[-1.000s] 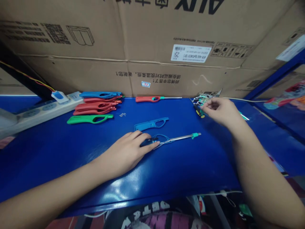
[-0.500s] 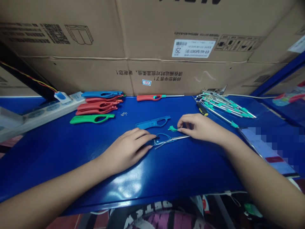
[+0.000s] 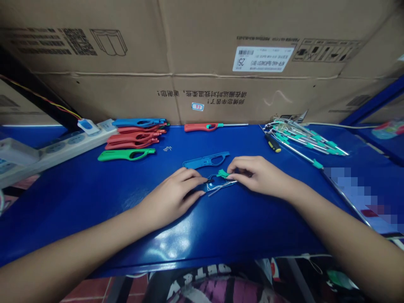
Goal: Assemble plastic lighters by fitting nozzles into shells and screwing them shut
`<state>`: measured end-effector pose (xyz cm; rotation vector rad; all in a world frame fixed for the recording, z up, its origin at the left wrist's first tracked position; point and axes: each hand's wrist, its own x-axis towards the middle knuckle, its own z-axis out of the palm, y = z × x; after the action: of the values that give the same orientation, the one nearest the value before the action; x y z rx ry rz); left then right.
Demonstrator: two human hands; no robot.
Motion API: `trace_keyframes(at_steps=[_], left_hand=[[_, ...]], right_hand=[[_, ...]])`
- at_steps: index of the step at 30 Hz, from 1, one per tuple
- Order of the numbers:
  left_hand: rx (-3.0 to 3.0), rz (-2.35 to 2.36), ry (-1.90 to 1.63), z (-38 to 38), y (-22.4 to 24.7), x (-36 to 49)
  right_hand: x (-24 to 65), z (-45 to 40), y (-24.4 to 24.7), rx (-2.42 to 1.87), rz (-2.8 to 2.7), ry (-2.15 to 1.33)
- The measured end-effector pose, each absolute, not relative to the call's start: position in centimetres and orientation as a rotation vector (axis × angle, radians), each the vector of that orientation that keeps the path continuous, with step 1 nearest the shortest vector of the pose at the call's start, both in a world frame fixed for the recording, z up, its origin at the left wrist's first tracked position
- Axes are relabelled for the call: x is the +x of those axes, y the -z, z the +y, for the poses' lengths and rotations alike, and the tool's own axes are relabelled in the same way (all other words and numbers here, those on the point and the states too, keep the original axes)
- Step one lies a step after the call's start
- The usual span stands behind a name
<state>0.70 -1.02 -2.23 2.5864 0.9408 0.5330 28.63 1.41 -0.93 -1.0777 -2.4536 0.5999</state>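
My left hand [image 3: 179, 191] grips a blue lighter half-shell [image 3: 215, 184] by its handle end; most of that end is hidden under the fingers. Thin wires and a metal tube [image 3: 232, 182] lie in and across the shell. Between the thumb and fingers of my right hand [image 3: 257, 174] is a small green trigger [image 3: 222, 173], held over the shell's loop. Just behind both hands, a second blue half-shell [image 3: 202, 161] rests on the table, its inner side up.
Red, blue and green lighter shells [image 3: 124, 155] lie at left beside a power strip [image 3: 78, 141]. Small screws [image 3: 167, 148] sit near them. A red lighter [image 3: 200, 127] is at the back. Metal tubes with green parts [image 3: 303, 136], a screwdriver [image 3: 273, 144] and a phone [image 3: 362, 206] are at right.
My right hand has moved left with the green trigger, bringing it over the held shell's loop. My left hand keeps its grip. The view has shifted slightly.
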Motion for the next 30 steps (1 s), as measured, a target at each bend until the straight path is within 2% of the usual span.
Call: trace_keyframes(at_steps=[10,18,22,27,30], left_hand=[[2.761,0.945,-0.379,-1.6,1.6,0.8],[2.572,0.965,-0.479,-1.4,1.9,0.9],[2.465,0.983,-0.501,-1.3,1.8,1.0],[2.345,1.015,-0.475,-1.2,1.8,1.1],[2.304,1.027,-0.480,-1.2,1.7,1.1]], right_hand=[[27.6,0.8,1.8,-1.003,-2.515,-0.613],[27.3,0.7,2.0,-0.883,-2.547,-0.542],[27.1,0.5,2.0,-0.829,-2.633,-0.341],[27.0,0.1,1.9,-0.699,-2.745,0.089],[26.9,-0.1,1.9,-0.667,-2.780,0.180]])
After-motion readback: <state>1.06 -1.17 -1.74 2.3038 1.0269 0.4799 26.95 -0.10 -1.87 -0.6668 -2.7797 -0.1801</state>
